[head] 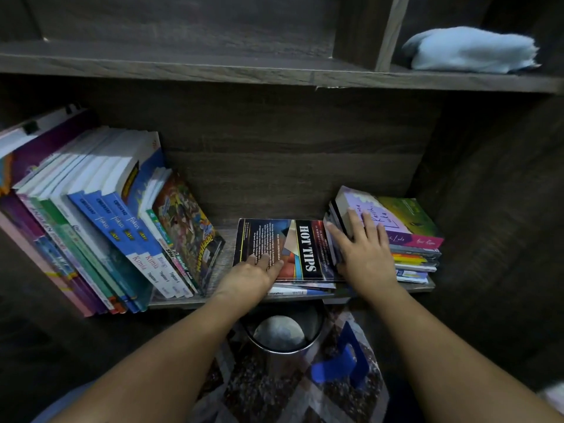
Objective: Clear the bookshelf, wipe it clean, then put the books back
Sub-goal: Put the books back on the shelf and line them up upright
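A dark wooden bookshelf holds books on its lower board. A "HOT TIPS" book lies flat in the middle on a few thin books. My left hand rests on its near left corner with straight fingers. At the right stands a flat stack of books topped by a lilac book. My right hand lies against the stack's left side, fingers spread over the lilac book. A row of leaning books fills the left part. A light blue cloth lies on the upper shelf, right.
Under the shelf stands a round metal bin on a patterned mat. A blue plastic piece lies on the mat beside the bin. The upper shelf's left compartment holds nothing visible.
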Demonstrator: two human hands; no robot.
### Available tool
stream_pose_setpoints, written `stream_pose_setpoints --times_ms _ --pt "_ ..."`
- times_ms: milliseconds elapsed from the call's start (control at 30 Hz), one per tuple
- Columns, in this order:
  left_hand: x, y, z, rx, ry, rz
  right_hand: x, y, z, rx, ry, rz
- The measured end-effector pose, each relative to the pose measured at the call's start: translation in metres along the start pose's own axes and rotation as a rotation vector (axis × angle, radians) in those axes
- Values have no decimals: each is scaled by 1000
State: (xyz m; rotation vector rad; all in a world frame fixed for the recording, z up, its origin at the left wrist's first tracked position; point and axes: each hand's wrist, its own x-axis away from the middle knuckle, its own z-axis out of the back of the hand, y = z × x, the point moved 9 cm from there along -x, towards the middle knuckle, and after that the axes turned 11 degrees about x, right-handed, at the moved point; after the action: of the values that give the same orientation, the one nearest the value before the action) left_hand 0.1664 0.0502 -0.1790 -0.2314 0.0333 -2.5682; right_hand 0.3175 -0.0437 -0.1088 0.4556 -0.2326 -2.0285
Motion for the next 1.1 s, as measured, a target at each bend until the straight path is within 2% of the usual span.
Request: stream_pose_setpoints --times_ms 167,300,600,800,900,1100 --pt "0 5 -1 -127 44 -80 -2 -2 -8 46 -22 22" --pt "-1 1 -2 -77 24 -108 -3 -4 -10 65 -39 28" --pt "8 -3 4 7 -45 -43 0 -1 -6 41 -54 1" --pt "29 -21 -8 -65 -69 10 -2 -6 -10 17 -85 -6" --pt "37 -37 -10 2 -76 96 -1 -11 -17 28 -137 -6" --pt "37 -39 -9 102 -38 101 -4 -17 -18 35 -200 -1"
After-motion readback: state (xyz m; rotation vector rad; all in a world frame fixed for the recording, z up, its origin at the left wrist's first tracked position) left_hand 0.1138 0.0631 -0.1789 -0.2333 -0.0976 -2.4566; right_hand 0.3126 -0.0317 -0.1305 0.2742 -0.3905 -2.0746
